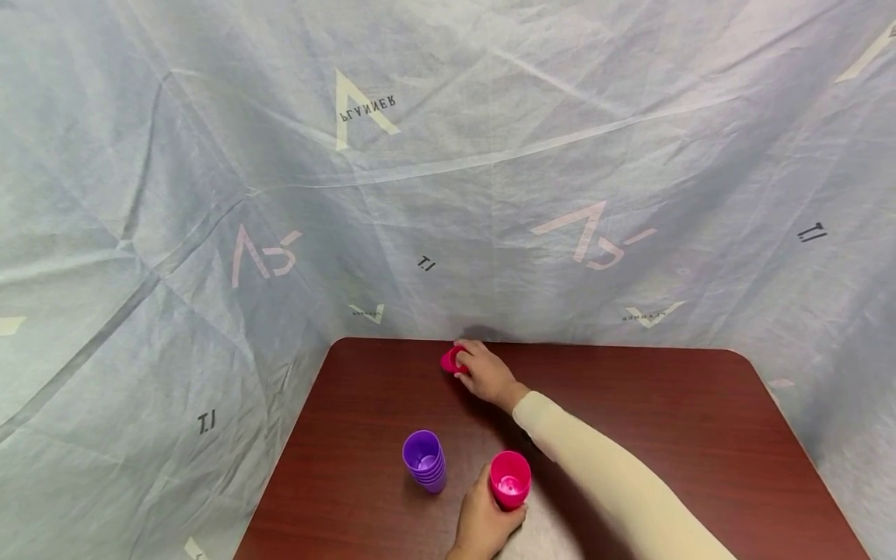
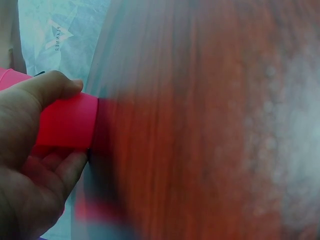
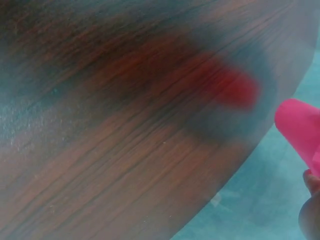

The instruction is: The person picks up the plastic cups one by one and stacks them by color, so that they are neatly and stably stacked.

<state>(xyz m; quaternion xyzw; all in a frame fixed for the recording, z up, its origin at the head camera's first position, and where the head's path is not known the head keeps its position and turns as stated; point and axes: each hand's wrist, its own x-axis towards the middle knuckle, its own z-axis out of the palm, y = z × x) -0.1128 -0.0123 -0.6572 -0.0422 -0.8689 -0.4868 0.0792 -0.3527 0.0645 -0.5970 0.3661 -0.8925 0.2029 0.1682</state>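
Observation:
My left hand (image 1: pixel 481 519) grips a pink cup (image 1: pixel 509 484) near the front of the table, its mouth facing up. In the left wrist view, thumb and fingers wrap around the cup's wall (image 2: pixel 69 122), with its base end close to the tabletop. Stretched out to the far edge, my right hand (image 1: pixel 488 377) holds another pink cup (image 1: pixel 448 362), its fingers partly covering it. That cup tapers to a rounded end in the right wrist view (image 3: pixel 300 125), where only some fingertips show. Left of my left hand stands a stack of several purple cups (image 1: pixel 424 460), mouths upward.
The dark red-brown wooden table (image 1: pixel 644 435) has rounded far corners and a glossy surface. Grey-white printed sheeting (image 1: pixel 490 194) hangs right behind the far edge and along both sides. My right sleeve (image 1: pixel 609 474) crosses over the table's right part.

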